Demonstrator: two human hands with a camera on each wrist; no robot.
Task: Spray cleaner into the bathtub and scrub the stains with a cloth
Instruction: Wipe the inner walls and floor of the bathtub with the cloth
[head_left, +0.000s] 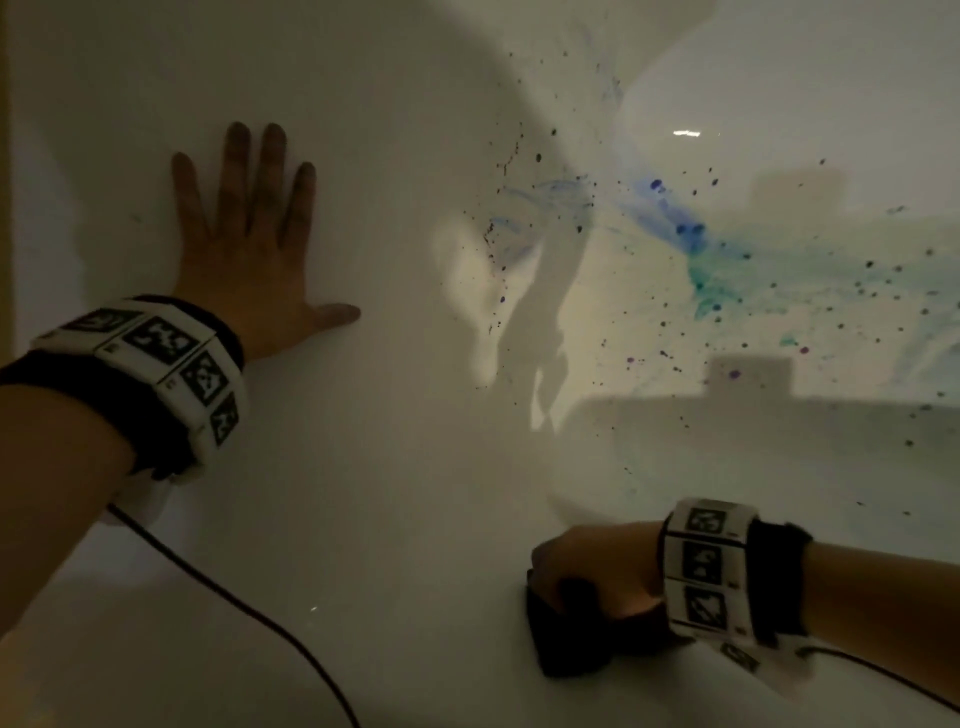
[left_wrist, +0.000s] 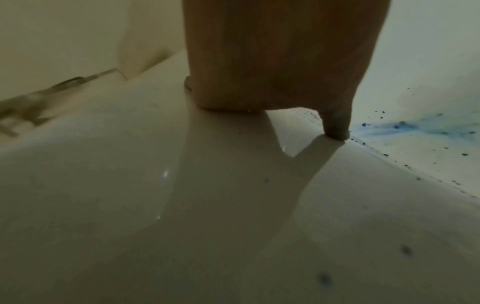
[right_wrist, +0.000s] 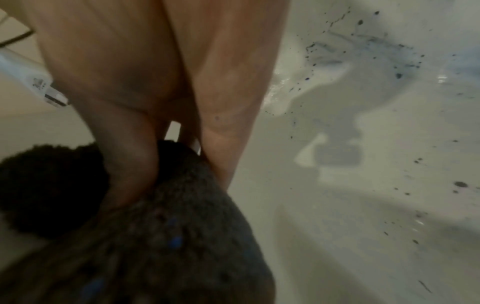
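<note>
From above, the left hand (head_left: 249, 249) lay flat on the white bathtub (head_left: 405, 467) wall, fingers straight and spread, holding nothing. The right hand (head_left: 592, 566) was curled tight round a dark cloth (head_left: 582, 639), pressing it against the tub surface low in the head view, well apart from the worst of the mess. The stains (head_left: 691, 234) spread across the tub to the right of the left hand: a blue and teal smear with dark specks scattered round it.

The right wrist camera showed what the head view could not: the cloth (right_wrist: 182, 236) had a nubbly weave with small blue flecks on it, bunched under the fingers (right_wrist: 124, 164), and a white band edge showed at the left of that picture. The left wrist view caught the heel of the left hand (left_wrist: 272, 61) and the thumb (left_wrist: 336, 127) touching the glossy surface, with the blue smear (left_wrist: 405, 126) just beyond the thumb tip.

White bands printed with black square markers (head_left: 171, 353) circled both wrists over black straps, and a thin black cable (head_left: 234, 597) trailed from the left one across the tub. Shadows of the arm and a blocky shape fell over the speckled patch, dimming part of it.
</note>
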